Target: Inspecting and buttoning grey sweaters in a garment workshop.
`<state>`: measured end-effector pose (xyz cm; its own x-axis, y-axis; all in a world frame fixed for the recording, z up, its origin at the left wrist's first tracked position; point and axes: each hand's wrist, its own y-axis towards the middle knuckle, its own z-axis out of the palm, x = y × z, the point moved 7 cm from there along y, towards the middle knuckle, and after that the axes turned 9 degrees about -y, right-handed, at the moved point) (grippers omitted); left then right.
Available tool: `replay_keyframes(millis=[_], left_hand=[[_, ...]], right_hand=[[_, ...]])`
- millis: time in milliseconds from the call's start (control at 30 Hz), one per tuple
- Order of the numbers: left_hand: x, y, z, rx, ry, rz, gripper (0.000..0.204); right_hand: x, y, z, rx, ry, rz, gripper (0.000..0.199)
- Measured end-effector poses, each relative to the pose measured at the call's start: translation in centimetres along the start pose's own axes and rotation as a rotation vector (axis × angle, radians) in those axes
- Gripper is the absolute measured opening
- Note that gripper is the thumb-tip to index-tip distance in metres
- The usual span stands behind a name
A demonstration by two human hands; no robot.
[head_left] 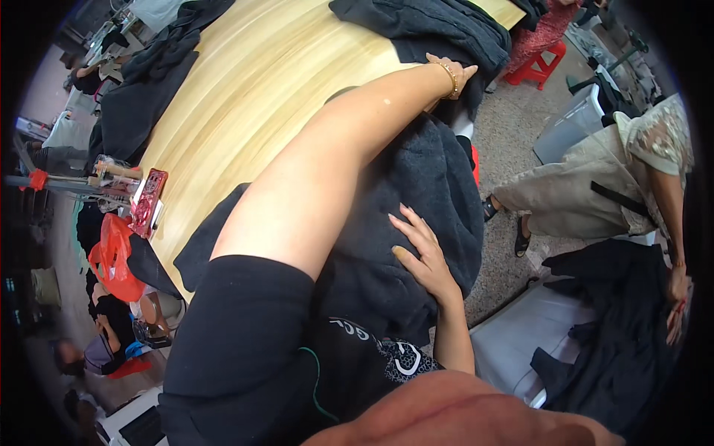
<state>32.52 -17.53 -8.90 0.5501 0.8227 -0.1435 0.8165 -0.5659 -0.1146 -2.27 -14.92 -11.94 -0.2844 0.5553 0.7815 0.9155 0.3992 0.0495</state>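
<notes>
I seem to be arranging dark cloth [439, 182] at 3 o'clock, my right hand [422, 256] spread over it, my left hand [459, 73], grip unclear to me, against the pile [446, 33] at 1 o'clock; lifting either calls for curled fingers.

Matt dark cloth [439, 175], smooth wooden tabletop [260, 89]

Pale wood-grain table [253, 67], speckled grey floor [512, 126] — red stool [532, 73] on it
</notes>
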Motion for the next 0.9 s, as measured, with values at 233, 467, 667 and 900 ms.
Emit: replay_keyframes(millis=[233, 467, 667, 900], left_hand=[[5.5, -4.6, -1.0, 0.001, -0.024, 0.102, 0.033], [10.0, -9.1, -3.8, -0.001, 0.135, 0.066, 0.041], [4.9, -3.8, -2.5, -0.194, -0.037, 0.159, 0.075], [2.2, -1.9, -0.5, -0.152, -0.149, 0.046, 0.071]], right_hand=[[0.4, 0.3, -0.1, -0.022, 0.004, 0.0, 0.054], [0.6, 0.4, 0.1, -0.078, 0.01, -0.004, 0.051], [0.2, 0.1, 0.5, -0.081, -0.017, 0.027, 0.051], [0.0, 0.1, 0.4, -0.084, 0.012, 0.047, 0.051]])
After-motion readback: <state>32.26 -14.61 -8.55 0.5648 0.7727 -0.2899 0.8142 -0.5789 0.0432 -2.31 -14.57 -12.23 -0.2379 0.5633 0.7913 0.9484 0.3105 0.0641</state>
